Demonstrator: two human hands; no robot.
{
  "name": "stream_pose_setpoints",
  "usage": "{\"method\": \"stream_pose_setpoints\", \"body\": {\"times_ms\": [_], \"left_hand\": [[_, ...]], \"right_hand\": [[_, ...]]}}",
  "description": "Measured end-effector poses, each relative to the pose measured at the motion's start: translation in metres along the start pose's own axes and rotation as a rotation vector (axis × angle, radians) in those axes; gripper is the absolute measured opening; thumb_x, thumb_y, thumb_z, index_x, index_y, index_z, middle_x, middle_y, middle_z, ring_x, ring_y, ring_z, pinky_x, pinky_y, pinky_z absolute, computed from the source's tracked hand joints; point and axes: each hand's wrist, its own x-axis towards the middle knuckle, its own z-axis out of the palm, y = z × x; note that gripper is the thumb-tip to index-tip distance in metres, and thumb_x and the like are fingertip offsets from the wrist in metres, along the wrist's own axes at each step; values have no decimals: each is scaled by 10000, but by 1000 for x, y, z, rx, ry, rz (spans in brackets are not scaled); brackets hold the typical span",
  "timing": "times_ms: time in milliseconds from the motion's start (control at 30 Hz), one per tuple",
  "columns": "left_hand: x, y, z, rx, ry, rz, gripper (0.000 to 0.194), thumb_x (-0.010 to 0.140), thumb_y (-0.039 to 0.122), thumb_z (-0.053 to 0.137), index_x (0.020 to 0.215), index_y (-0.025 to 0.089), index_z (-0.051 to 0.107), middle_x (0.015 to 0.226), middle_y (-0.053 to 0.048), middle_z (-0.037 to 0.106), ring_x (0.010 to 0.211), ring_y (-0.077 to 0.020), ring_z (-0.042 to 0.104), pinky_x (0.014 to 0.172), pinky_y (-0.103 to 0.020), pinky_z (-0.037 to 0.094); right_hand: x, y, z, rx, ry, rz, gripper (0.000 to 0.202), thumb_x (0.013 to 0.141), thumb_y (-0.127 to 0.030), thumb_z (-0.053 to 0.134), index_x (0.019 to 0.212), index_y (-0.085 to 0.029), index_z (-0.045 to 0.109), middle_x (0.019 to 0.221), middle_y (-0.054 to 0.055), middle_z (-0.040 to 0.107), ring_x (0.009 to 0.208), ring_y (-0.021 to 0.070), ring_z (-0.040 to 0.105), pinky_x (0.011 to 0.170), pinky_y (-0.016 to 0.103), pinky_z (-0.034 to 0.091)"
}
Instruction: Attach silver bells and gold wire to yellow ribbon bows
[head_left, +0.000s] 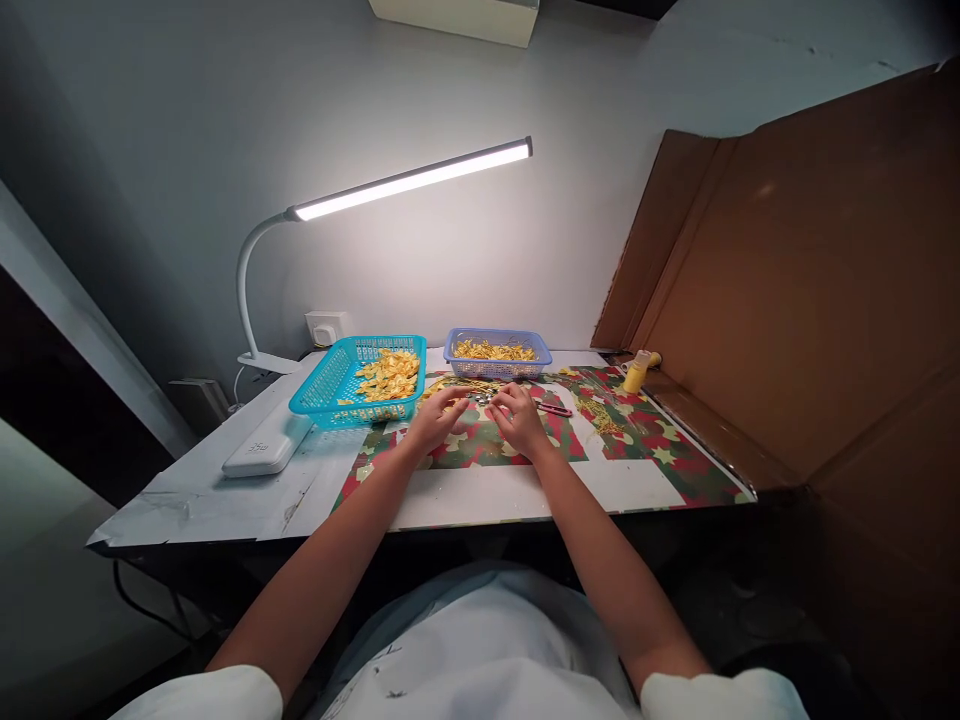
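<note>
My left hand (pixel 439 422) hovers over the patterned sheet, fingers stretched forward and slightly apart, with nothing visible in it. Beside it, my right hand (pixel 519 418) has its thumb and fingertips closed together; what they pinch is too small to make out. Between and just beyond my fingertips lie small shiny silvery pieces (pixel 482 397). Gold strands lie behind them, partly hidden by the hands. To the left, a turquoise basket (pixel 322 385) contains gold leaf-like pieces (pixel 391 375). Behind the hands, a lavender basket (pixel 499 368) contains thinner gold pieces (pixel 495 350).
A pink-handled tool (pixel 555 409) lies right of my right hand. Farther right are gold strands (pixel 600 416) and a yellow bottle (pixel 636 373). A white power bank (pixel 266 447) sits at left under the lit lamp (pixel 412 180). Cardboard (pixel 787 270) walls the right side.
</note>
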Motion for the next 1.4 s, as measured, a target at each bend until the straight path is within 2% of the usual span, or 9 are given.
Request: {"method": "stream_pose_setpoints", "body": {"times_ms": [67,167,300,500,767,933,1067,1300,1400], "left_hand": [[-1,4,6,-37,-54,16,348,823,423,504,1026,180,648,1074,-98,668,1012,-236,591,845,-311,446],[-3,8,13,-76,-135,3,307,807,439,542,918,181,665,849,-53,681,840,-207,605,744,-281,451],[-5,9,15,-130,-138,-70,323,782,464,571,639,175,555,546,39,469,554,-123,427,533,-226,337],[-5,5,12,-289,-121,-163,416,736,487,615,561,189,383,514,74,300,478,-70,257,458,-217,200],[-4,5,5,-552,-136,-277,430,700,553,602,632,215,346,507,114,189,414,-45,139,416,-189,146],[-6,10,9,-625,-179,-316,401,673,544,646,660,193,452,473,122,179,411,-44,136,419,-186,132],[-7,9,9,-645,-188,-330,368,677,517,666,718,176,535,469,124,173,405,-44,138,420,-187,127],[-7,7,9,-633,-153,-351,403,650,533,701,740,158,583,462,127,178,395,-36,148,416,-188,120],[-7,8,10,-617,-116,-361,417,643,540,712,737,152,593,458,128,187,390,-31,157,415,-189,119]], "right_hand": [[0,-2,1,-6,-34,-33,159,862,-241,506,752,-211,618,916,54,555,917,216,468,858,353,345],[0,-1,4,0,-66,-62,167,866,-241,492,752,-207,609,904,53,562,906,211,476,857,353,351],[1,-1,6,22,-88,-71,155,843,-227,477,710,-207,555,819,36,547,847,200,484,829,343,359],[1,-2,3,65,-81,-46,195,810,-241,454,620,-216,418,689,-2,467,702,163,460,688,281,370],[3,14,-13,-30,103,218,185,850,-309,431,734,-212,537,806,31,570,798,189,501,758,309,398],[0,33,-27,-238,267,571,169,780,-224,551,916,-161,631,1146,180,537,1161,367,364,934,526,282],[-3,53,-35,-301,291,797,233,701,-220,668,915,-128,655,1209,252,474,1238,444,272,930,593,263],[1,61,-36,-189,316,860,233,784,-250,609,988,-142,633,1257,244,455,1288,424,227,929,553,281],[3,54,-33,-30,304,787,306,868,-307,481,1125,-151,536,1198,215,496,1229,367,339,875,462,348]]}}
